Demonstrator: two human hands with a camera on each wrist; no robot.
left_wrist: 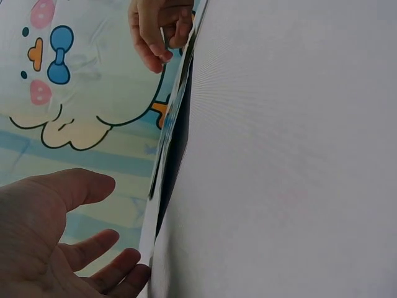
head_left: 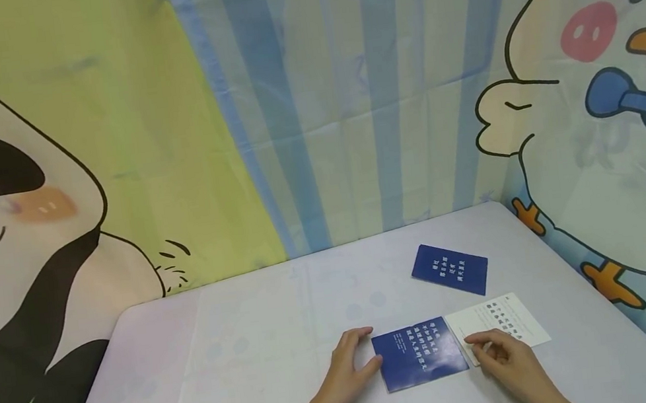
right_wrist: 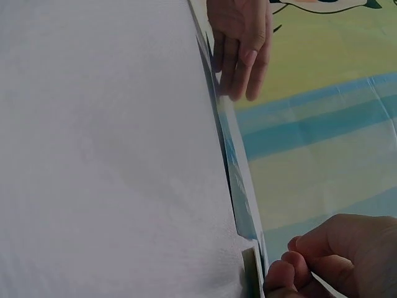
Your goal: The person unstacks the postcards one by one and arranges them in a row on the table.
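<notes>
A dark blue card [head_left: 399, 372] printed with white characters lies flat on the table. My left hand [head_left: 344, 373] is at its left side, thumb by the edge and fingers spread loosely. Against the card's right side lies a white card [head_left: 531, 332] with dark print. Over its lower left part is my right hand [head_left: 510, 361], with thumb and index finger close together and the others curled loosely. Nothing shows between those fingertips in the right wrist view. Part of the white card is hidden beneath this hand. In the left wrist view the left hand [left_wrist: 68, 239] has its fingers apart.
Farther back on the white table [head_left: 246, 363] lies another dark blue card [head_left: 435, 274] with white characters, turned at an angle. Behind the table hangs a striped cloth [head_left: 343, 113]. A panda picture [head_left: 69, 283] is at left, a white bird picture [head_left: 609, 195] at right.
</notes>
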